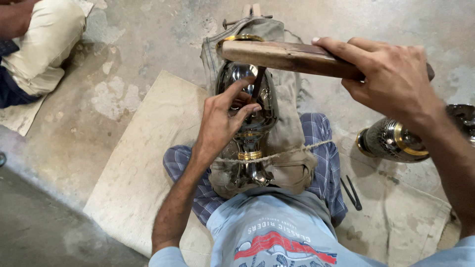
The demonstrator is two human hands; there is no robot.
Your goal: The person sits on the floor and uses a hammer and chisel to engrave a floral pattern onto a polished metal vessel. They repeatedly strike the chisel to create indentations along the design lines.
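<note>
Sitting on a pale mat [143, 163] spread over the concrete floor [123, 44], the person has a shiny dark metal vase [247, 111] lying lengthwise between the legs, its gold-rimmed mouth [241, 38] pointing away from the body. The vase rests on a bundle of grey-green cloth [292, 133], and a thin cord [277, 155] runs across both the cloth and the narrow gold band [249, 155] near the vase's foot.

The left hand [222, 121] is on the round belly of the vase, fingers pinched narrowly around a thin dark tool [258, 81] whose tip stands against the metal. The right hand [391, 76] is closed around the handle end of a flat wooden mallet [287, 55], held level above the vase so that its far end lies over the tool and the vase's mouth.

To the right, on the mat, a second vase [391, 141] of dark metal with gold bands lies on its side, well apart from the first. A small pair of dark pincers [351, 193] lies on the mat beside the person's checked trouser leg [321, 163]. At the upper left, another person's bent knee in light trousers [42, 44] shows at the edge of the view, away from the work.
</note>
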